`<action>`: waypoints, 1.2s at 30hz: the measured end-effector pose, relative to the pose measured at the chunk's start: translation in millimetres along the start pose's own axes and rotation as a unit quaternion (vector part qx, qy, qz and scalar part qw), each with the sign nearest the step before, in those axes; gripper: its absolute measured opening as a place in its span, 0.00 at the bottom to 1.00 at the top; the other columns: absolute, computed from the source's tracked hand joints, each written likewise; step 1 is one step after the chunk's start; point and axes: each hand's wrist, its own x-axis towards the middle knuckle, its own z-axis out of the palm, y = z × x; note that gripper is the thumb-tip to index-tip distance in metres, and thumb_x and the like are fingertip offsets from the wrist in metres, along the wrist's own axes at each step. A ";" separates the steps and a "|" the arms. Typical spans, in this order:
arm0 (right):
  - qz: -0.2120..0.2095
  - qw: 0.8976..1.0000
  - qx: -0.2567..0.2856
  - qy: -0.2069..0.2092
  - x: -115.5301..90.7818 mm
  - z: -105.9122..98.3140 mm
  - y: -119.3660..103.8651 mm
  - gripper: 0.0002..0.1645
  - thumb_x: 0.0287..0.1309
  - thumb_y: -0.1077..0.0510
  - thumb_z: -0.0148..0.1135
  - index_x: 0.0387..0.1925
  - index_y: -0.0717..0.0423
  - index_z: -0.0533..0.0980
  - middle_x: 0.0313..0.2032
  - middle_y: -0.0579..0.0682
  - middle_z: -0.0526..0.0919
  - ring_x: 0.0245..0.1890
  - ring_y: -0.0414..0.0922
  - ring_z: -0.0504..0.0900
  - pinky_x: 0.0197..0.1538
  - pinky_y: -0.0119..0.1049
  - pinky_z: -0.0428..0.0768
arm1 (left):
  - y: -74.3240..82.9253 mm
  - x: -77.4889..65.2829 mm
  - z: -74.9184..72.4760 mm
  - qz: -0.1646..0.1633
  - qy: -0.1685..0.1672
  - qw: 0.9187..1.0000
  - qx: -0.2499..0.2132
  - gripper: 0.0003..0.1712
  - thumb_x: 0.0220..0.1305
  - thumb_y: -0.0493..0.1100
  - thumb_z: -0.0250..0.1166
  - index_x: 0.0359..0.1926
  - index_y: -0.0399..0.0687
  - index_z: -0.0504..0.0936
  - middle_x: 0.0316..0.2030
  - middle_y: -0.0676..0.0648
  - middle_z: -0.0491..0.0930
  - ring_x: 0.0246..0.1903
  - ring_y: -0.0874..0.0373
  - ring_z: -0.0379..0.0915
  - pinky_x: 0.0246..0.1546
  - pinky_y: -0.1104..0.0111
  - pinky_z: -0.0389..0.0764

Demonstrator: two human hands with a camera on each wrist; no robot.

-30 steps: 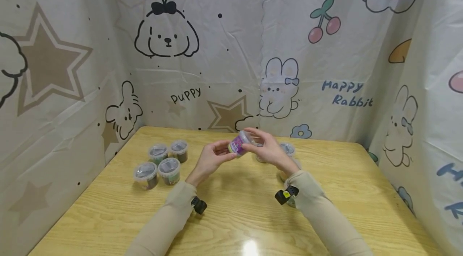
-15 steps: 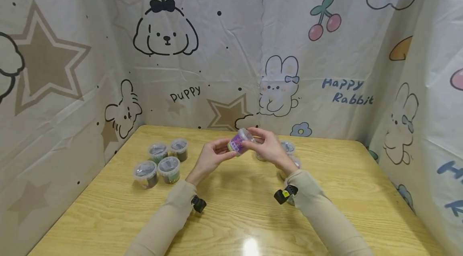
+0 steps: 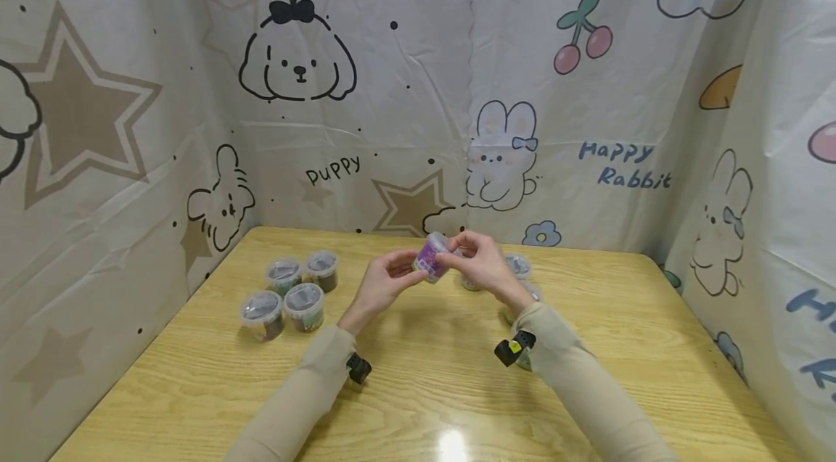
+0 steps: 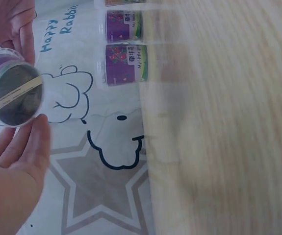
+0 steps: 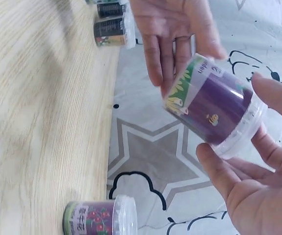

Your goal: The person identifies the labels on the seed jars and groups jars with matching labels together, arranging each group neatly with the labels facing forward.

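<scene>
A small clear plastic tub [image 3: 432, 259] with a purple label and a clear lid is held tilted above the table, between both hands. My right hand [image 3: 486, 270] grips it at the lid end, thumb and fingers on either side, as the right wrist view shows. At the other end, the thumb and fingers of my left hand [image 3: 387, 284] hold it around the base. In the left wrist view the tub's dark base [image 4: 19, 95] faces the camera, with a tan strip across it.
Several lidded tubs with dark labels [image 3: 263, 313] stand grouped at the left of the wooden table [image 3: 418, 375]. Purple-labelled tubs [image 4: 126, 64] stand at the right, partly hidden behind the right hand and forearm. A printed curtain [image 3: 405, 85] encloses the back and sides.
The tub has turned a little between the hands, so its label shows at a different angle. My right fingers have shifted slightly on it; the standing tubs are unmoved.
</scene>
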 end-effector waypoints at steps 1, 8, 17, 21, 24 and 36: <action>-0.002 1.000 -0.009 -0.001 1.2 -0.6 0.4 0.19 0.53 0.44 0.73 0.36 0.52 0.77 0.52 0.52 0.83 0.54 0.51 0.83 0.52 0.44 0.82 | 0.3 1.2 -0.4 0.002 0.000 1.000 0.008 0.27 0.60 0.43 0.71 0.60 0.42 0.77 0.55 0.41 0.81 0.55 0.49 0.79 0.58 0.61 0.80; -0.010 0.995 -0.102 -0.024 10.7 -3.0 -1.5 0.21 0.50 0.38 0.73 0.26 0.48 0.75 0.55 0.47 0.82 0.46 0.44 0.81 0.37 0.33 0.77 | 5.2 7.6 -1.3 0.026 -0.002 0.999 0.031 0.24 0.65 0.48 0.67 0.61 0.53 0.77 0.55 0.45 0.81 0.57 0.51 0.77 0.61 0.55 0.77; -0.029 0.989 -0.126 -0.069 19.9 -4.7 -0.5 0.19 0.55 0.43 0.71 0.26 0.50 0.73 0.61 0.53 0.78 0.39 0.43 0.79 0.29 0.31 0.72 | 7.0 16.6 -1.6 0.061 -0.017 0.996 0.061 0.26 0.68 0.46 0.64 0.65 0.49 0.73 0.56 0.40 0.80 0.56 0.45 0.77 0.57 0.51 0.79; -0.041 0.986 -0.140 -0.079 25.6 -6.1 4.9 0.17 0.56 0.45 0.71 0.26 0.49 0.73 0.61 0.54 0.78 0.53 0.50 0.81 0.38 0.35 0.78 | 7.8 23.0 -5.9 0.064 -0.049 0.990 0.112 0.24 0.68 0.49 0.63 0.63 0.52 0.76 0.57 0.45 0.79 0.56 0.49 0.76 0.55 0.53 0.81; -0.045 0.984 -0.148 -0.093 28.9 -6.4 9.3 0.17 0.56 0.44 0.71 0.27 0.49 0.74 0.62 0.55 0.77 0.56 0.53 0.80 0.45 0.38 0.81 | 8.0 26.2 -8.5 0.057 -0.080 0.985 0.141 0.22 0.69 0.48 0.62 0.62 0.53 0.76 0.58 0.47 0.78 0.57 0.51 0.76 0.55 0.56 0.81; -0.043 0.985 -0.139 -0.097 35.6 -6.2 21.0 0.18 0.54 0.45 0.72 0.31 0.50 0.74 0.58 0.53 0.79 0.45 0.46 0.82 0.41 0.35 0.80 | 3.4 38.0 -5.9 0.050 -0.120 0.979 0.157 0.11 0.70 0.42 0.61 0.50 0.48 0.73 0.52 0.44 0.79 0.57 0.48 0.76 0.56 0.55 0.80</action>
